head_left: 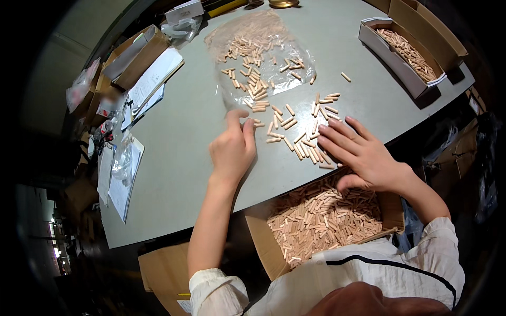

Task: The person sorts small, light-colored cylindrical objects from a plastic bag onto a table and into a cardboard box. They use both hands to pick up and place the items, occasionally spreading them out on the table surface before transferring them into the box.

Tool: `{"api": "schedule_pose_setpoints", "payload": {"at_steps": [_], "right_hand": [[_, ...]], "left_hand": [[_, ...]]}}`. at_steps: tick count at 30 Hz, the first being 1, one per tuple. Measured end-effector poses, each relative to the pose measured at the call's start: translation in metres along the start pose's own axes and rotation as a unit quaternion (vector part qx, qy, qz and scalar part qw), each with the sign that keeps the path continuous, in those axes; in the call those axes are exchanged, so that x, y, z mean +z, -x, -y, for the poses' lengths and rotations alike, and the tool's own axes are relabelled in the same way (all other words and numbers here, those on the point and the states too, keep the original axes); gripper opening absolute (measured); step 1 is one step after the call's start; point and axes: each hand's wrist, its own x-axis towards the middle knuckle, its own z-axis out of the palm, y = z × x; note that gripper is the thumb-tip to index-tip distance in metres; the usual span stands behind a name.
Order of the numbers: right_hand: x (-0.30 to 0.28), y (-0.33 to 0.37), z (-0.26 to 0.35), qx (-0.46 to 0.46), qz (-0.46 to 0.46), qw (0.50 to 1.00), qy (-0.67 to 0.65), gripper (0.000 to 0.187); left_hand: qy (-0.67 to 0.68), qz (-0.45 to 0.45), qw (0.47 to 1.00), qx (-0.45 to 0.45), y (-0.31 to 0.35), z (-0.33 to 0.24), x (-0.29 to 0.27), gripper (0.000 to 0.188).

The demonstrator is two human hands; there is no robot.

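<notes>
Wooden dowel pins (pixel 288 124), loose on the table (pixel 174 158) between plastic bag (pixel 290 55) and lower carton (pixel 258 229), are being flanked by left hand (pixel 232 150), its grasp being indiscernible, and right hand (pixel 363 158), fingers released and outspread; low, flat guiding is being advised, lest pins roll astray.

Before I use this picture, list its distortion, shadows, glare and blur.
Head view: fisheye distortion, black corners; the grey table is well lit, the lower-left background mostly dark. Head view: a dark shadow lies along the left of the long carton; white glare streaks the clear plastic bag. Head view: the loose wooden dowels look distinct; a patch beside the upper-left cardboard box is smeared.
</notes>
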Motion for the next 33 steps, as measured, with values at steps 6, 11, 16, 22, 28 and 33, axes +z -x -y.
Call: {"api": "schedule_pose_setpoints", "payload": {"at_steps": [6,11,16,22,28,33], "right_hand": [[-0.001,0.023,-0.019,0.023,-0.105,0.909,-0.404,0.071],[0.002,-0.006,-0.088,0.243,-0.221,0.853,-0.406,0.050],[0.022,-0.029,-0.131,0.233,-0.161,0.916,-0.285,0.054],[0.006,-0.054,-0.083,0.062,-0.048,0.942,-0.326,0.050],[0.007,-0.080,-0.059,0.002,-0.057,0.904,-0.424,0.045],[0.019,-0.143,-0.056,-0.070,-0.052,0.954,-0.286,0.055]], "left_hand": [[0.019,0.008,1.000,-0.005,-0.001,0.001,0.000,0.017],[0.008,-0.013,1.000,-0.015,-0.001,0.008,0.003,0.020],[-0.058,-0.025,0.997,-0.053,-0.005,0.012,0.002,0.022],[-0.039,-0.031,0.999,0.002,-0.003,0.013,-0.001,0.018],[0.050,0.026,0.996,0.069,-0.003,0.007,-0.003,0.018],[0.002,0.004,0.998,-0.059,-0.006,0.015,-0.005,0.019]]}}
